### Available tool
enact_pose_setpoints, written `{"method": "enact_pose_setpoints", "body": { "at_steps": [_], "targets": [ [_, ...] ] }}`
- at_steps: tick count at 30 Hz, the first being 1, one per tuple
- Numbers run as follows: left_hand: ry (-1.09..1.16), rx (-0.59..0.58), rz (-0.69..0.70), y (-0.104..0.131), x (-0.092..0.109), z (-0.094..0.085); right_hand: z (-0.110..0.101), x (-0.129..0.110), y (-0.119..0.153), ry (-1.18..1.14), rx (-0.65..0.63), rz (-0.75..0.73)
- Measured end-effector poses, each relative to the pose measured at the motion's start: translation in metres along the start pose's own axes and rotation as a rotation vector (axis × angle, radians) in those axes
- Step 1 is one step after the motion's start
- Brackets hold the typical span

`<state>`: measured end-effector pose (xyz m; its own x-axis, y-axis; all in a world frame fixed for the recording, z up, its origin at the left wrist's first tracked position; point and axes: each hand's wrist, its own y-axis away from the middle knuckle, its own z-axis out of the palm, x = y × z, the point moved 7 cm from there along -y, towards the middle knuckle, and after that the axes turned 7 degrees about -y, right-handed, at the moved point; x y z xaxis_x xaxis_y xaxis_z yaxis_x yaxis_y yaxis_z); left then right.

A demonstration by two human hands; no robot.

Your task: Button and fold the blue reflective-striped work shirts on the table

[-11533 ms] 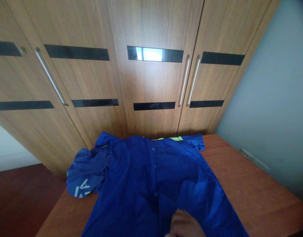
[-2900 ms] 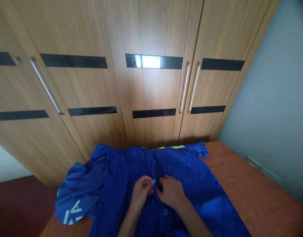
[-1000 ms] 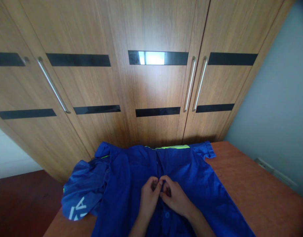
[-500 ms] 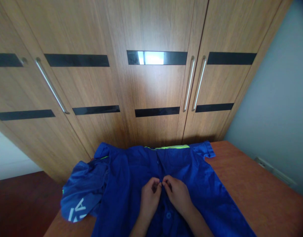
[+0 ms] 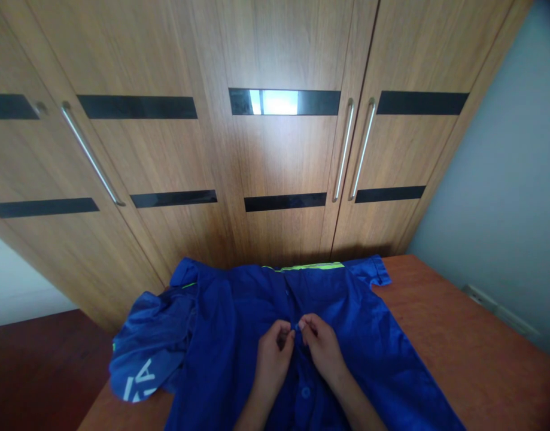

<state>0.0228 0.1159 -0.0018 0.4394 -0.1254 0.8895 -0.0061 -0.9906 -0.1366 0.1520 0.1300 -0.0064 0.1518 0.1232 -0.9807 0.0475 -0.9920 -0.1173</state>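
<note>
A blue button-front work shirt (image 5: 239, 335) lies spread before me, its button strip running down the middle. My left hand (image 5: 273, 353) pinches the edge of that strip between thumb and fingers. Close beside it, my right hand (image 5: 321, 347) is pinched at the strip too, its fingertips by a small button (image 5: 297, 327) that is partly hidden. Nearer to me another button (image 5: 306, 392) shows on the cloth. To the left lies bunched blue fabric (image 5: 153, 335) with white lettering; I cannot tell whether it belongs to the shirt.
The shirt rests on a reddish-brown wooden tabletop (image 5: 458, 335). Right behind it stands a wooden wardrobe (image 5: 283, 155) with metal handles and dark strips. A pale wall (image 5: 503, 209) with a socket strip (image 5: 499, 311) bounds the right side.
My right hand has shifted slightly up and away from the left, so a small gap with the button shows between the fingertips. The left hand has barely moved; the shirt lies as before.
</note>
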Motion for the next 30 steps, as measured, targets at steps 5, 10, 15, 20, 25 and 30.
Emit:
{"method": "enact_pose_setpoints", "body": {
  "at_steps": [5, 10, 15, 20, 25, 30],
  "targets": [
    [-0.095, 0.015, 0.032, 0.002, 0.004, -0.002, 0.003, 0.006, 0.002, -0.207, -0.037, 0.129],
    [-0.249, 0.062, 0.082, 0.003, 0.007, -0.004, 0.012, 0.020, 0.004, -0.349, -0.147, 0.281],
    [-0.147, 0.061, 0.056, 0.000, 0.000, -0.005, 0.010, 0.020, 0.001, -0.065, -0.133, 0.165],
    [-0.041, 0.024, -0.034, -0.001, -0.011, -0.008, 0.007, 0.014, 0.004, 0.306, -0.130, 0.051],
    [-0.265, -0.061, 0.003, 0.002, -0.006, -0.006, 0.002, 0.004, 0.003, 0.674, -0.147, 0.060],
    [-0.395, -0.051, 0.024, -0.014, 0.005, -0.015, 0.004, -0.020, -0.018, 0.764, -0.040, 0.007]
  ]
}}
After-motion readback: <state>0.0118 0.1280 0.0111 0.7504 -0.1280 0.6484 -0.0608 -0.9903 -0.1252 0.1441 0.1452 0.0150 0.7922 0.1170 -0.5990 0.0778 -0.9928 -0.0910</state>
